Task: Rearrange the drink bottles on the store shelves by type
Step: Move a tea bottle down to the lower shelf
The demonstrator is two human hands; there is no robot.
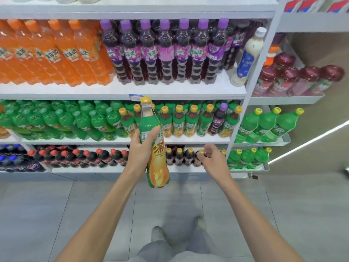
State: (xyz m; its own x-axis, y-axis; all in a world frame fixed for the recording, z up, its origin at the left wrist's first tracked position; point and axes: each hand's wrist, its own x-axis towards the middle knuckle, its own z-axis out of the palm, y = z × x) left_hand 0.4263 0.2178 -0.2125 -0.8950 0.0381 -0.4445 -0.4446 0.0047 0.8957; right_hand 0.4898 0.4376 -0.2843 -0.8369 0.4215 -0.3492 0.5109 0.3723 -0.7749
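My left hand [141,148] grips an iced-tea bottle [155,163] with a yellow cap and green-orange label, upright in front of the middle shelf. Behind it, a row of the same tea bottles [190,121] stands on that shelf, with one purple-capped grape bottle [220,118] among them. My right hand [212,157] hovers at the bottom shelf with loosely curled fingers, right beside the yellow cap of a dark bottle [197,159]; it holds nothing that I can see. On the upper shelf, a white milky bottle [247,57] leans beside the grape soda row [164,52].
Orange soda [47,53] fills the upper left, green bottles [56,120] the middle left, red-capped cola [79,157] the bottom left. A side rack on the right holds red juice [294,78] and green soda [268,125]. Grey tile floor [56,214] lies below.
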